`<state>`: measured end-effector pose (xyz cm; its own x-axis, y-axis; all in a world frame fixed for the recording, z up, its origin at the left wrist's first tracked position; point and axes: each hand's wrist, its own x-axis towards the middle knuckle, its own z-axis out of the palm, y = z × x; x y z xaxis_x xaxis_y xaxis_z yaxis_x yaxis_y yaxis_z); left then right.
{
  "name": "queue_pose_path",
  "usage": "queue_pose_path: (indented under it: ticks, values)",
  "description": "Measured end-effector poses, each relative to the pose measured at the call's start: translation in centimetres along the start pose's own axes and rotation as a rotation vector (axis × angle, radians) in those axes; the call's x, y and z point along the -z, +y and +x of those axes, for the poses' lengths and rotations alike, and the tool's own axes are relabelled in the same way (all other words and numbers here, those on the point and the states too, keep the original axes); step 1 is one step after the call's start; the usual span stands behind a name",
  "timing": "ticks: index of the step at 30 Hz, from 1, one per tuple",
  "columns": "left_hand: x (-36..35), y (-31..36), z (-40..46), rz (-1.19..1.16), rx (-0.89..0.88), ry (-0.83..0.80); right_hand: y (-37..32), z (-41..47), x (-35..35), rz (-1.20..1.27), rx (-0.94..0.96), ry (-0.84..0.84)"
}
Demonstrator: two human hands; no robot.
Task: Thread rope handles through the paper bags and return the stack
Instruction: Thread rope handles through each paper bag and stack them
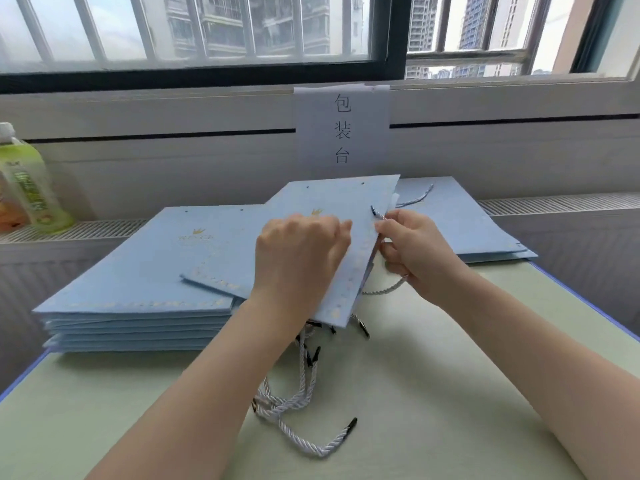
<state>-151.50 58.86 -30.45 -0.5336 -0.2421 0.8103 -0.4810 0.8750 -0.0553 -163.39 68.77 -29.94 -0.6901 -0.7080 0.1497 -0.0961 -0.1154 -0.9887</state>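
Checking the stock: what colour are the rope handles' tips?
Black tips on the white twisted rope handles; head view.

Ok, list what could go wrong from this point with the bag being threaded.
1. The right hand pinches only the rope tip at the bag's edge; it may slip out.
2. The left hand holds the bag tilted over the loose ropes, which could snag or tangle.
3. The bag overlaps the left stack and might nudge its top sheets askew.

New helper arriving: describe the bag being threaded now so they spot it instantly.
Below the paper sign on the wall, two piles of blue bags lie on the green table. The bag being threaded lies tilted between them, the only one gripped by both hands.
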Motion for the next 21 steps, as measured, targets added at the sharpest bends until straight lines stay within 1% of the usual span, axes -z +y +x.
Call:
queue_pose_path:
  ticks: [1,2,4,6,8,9,11,12,14,15,16,18,19,21]
  values:
    - [-0.1,-0.6,0.2,-0.016,0.086,-0.011,-0.2,0.1,0.4,0.017,0.02,0.053]
    - [0.0,-1.2,0.5,-0.032,0.197,-0.058,-0.5,0.3,0.9,0.033,0.048,0.096]
    - [0.3,-2.4,0.9,-0.097,0.432,-0.181,-1.2,0.5,1.9,0.048,0.108,0.127]
    - [0.6,-3.1,1.2,-0.255,0.584,-0.237,-1.6,0.6,2.6,0.044,0.159,0.136]
    - [0.9,-3.8,1.7,-0.473,0.688,-0.244,-2.0,0.5,3.0,0.059,0.207,0.146]
    - [1.0,-3.9,2.0,-0.656,0.738,-0.241,-2.3,0.4,3.2,0.072,0.233,0.166]
    - [1.7,-3.7,2.1,-1.025,0.844,-0.272,-2.7,0.5,3.9,0.059,0.303,0.253]
    - [1.9,-3.4,2.1,-1.161,0.88,-0.295,-2.8,0.6,4.3,-0.004,0.347,0.321]
    - [2.5,-2.6,2.2,-1.297,0.922,-0.34,-3.1,0.9,5.1,-0.085,0.413,0.422]
    - [2.8,-2.1,2.3,-1.334,0.941,-0.36,-3.4,0.9,5.4,-0.035,0.414,0.432]
    - [2.7,-1.7,2.3,-1.359,0.959,-0.389,-3.7,0.9,5.4,0.07,0.397,0.405]
    - [2.2,-0.9,1.9,-1.429,1.031,-0.498,-4.6,0.4,5.3,0.269,0.371,0.311]
    - [1.8,-0.4,1.5,-1.459,1.082,-0.563,-5.0,0.1,5.1,0.321,0.366,0.26]
    - [0.8,0.4,0.7,-1.472,1.127,-0.672,-5.6,-0.4,4.8,0.375,0.357,0.132]
